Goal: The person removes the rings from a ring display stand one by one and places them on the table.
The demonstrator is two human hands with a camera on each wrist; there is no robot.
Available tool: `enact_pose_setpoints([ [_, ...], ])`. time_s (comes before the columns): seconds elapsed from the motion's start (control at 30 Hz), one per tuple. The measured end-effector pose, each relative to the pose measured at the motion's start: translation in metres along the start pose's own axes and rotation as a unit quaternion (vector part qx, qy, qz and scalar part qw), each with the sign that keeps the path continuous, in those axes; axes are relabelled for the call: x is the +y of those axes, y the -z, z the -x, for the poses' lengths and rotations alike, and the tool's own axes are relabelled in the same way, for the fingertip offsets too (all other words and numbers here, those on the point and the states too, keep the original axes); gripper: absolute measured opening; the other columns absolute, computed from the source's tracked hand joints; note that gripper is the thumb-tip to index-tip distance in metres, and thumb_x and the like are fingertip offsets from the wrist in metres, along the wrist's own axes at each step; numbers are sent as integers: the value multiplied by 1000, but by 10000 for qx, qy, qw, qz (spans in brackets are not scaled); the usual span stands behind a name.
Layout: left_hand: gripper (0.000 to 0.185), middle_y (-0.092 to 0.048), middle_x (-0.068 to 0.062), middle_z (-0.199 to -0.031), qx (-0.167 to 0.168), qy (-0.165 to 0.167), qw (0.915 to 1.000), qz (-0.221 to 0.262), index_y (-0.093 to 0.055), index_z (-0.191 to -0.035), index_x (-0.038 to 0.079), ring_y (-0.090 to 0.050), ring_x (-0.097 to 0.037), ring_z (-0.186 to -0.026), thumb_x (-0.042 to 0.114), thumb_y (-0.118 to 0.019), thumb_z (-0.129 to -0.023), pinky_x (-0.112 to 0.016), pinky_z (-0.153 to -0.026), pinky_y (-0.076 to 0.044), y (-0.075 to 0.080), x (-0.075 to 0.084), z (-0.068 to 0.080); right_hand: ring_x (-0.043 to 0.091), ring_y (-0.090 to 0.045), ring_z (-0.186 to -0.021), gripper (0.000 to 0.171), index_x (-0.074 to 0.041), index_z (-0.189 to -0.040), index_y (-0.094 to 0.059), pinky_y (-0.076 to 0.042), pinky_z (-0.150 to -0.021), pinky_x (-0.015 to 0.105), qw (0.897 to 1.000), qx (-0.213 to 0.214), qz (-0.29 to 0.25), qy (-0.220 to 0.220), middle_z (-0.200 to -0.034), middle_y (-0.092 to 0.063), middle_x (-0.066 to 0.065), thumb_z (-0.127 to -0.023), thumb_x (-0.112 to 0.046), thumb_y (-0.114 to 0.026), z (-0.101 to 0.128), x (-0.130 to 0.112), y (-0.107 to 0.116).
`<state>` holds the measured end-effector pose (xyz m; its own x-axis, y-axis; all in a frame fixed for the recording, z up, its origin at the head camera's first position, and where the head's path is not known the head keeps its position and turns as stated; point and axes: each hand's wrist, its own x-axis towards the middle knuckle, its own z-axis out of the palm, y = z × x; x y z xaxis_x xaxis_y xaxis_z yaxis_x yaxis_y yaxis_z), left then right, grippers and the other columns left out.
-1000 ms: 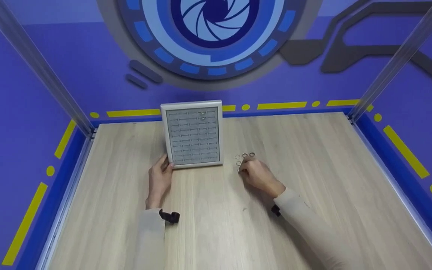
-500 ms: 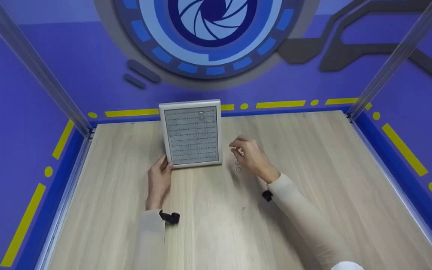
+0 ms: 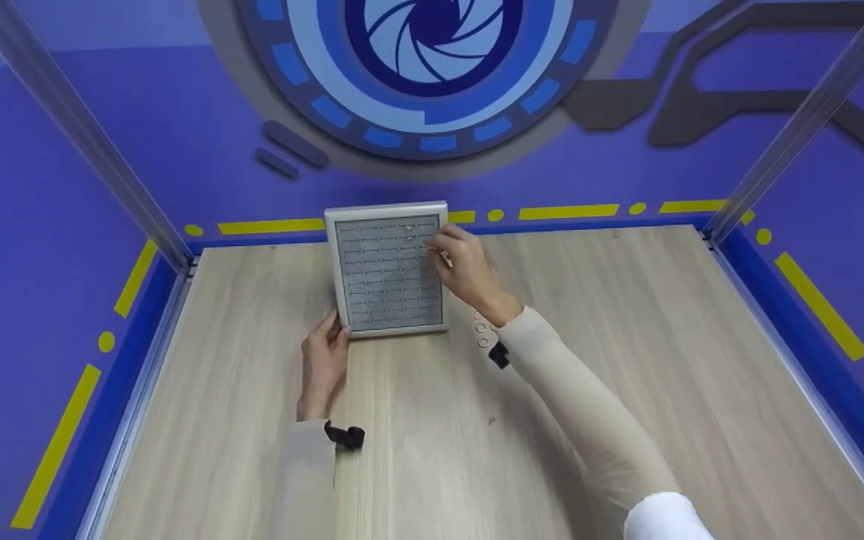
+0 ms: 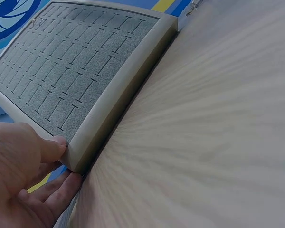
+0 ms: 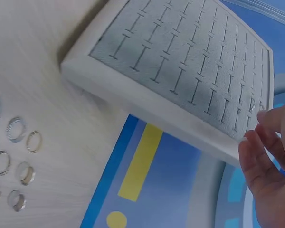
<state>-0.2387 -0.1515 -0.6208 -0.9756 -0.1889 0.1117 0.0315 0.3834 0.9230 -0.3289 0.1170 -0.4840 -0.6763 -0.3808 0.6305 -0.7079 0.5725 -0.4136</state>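
A ring display board [image 3: 391, 300] with a pale frame and grey slotted padding leans upright at the back of the table. My left hand [image 3: 323, 367] grips its lower left corner, thumb [image 4: 54, 148] on the front of the frame and fingers behind and under it. Two small rings [image 3: 409, 232] sit in slots near the top right. My right hand [image 3: 469, 270] is at the board's upper right edge, thumb and forefinger pinched together. A small ring [image 3: 430, 246] shows as a glint at those fingertips, mostly hidden by them in the right wrist view.
Several loose metal rings [image 5: 33, 141] lie in rows on the wooden table [image 3: 417, 465] to the right of the board, partly under my right forearm in the head view. A blue patterned wall [image 3: 139, 150] rises right behind the board.
My right hand has lifted from the loose rings and moved up and left to the board's right edge, a small ring at its fingertips. The left hand has stayed on the corner.
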Motion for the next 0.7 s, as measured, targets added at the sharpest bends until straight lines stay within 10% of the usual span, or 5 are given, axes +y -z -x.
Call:
enact_pose_setpoints([
  [0.7, 52, -53, -25, -158, -5, -67, 9999, -155, -45, -159, -2, -58, -36, -142, 7, -60, -109, -44, -117, -51, 0, 0, 2, 27, -73, -92, 13, -4, -106, -82, -63, -81, 38, 9948, 83, 968, -316, -103, -72, 11, -102, -5, -70, -22, -9, -34],
])
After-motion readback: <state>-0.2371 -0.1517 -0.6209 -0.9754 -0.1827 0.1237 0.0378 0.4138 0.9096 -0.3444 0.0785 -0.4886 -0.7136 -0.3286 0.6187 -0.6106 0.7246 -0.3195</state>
